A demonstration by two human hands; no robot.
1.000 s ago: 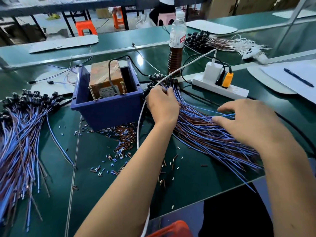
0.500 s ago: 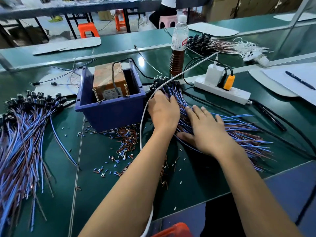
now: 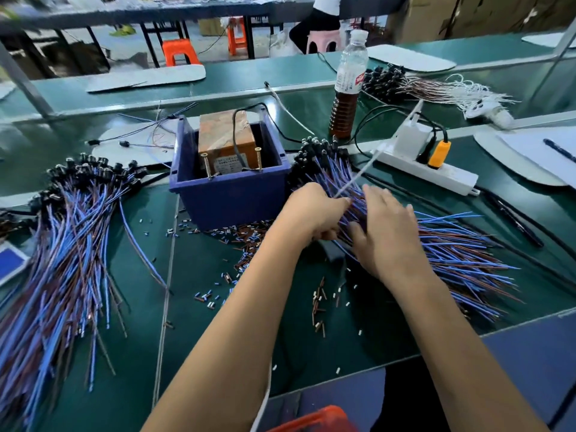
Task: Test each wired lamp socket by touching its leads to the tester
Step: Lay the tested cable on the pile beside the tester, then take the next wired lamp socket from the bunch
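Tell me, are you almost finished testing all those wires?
Not yet. One pile of wired sockets lies apart on the left, maybe done already. Both hands, left hand and right hand, are gathering the right pile. Nothing touches the tester in the blue bin now.

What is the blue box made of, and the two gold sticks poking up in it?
The blue box looks like matte moulded plastic: thick, even-coloured walls and rim. The gold sticks seem to be brass-coloured metal screws; they shine and show ridged threads.
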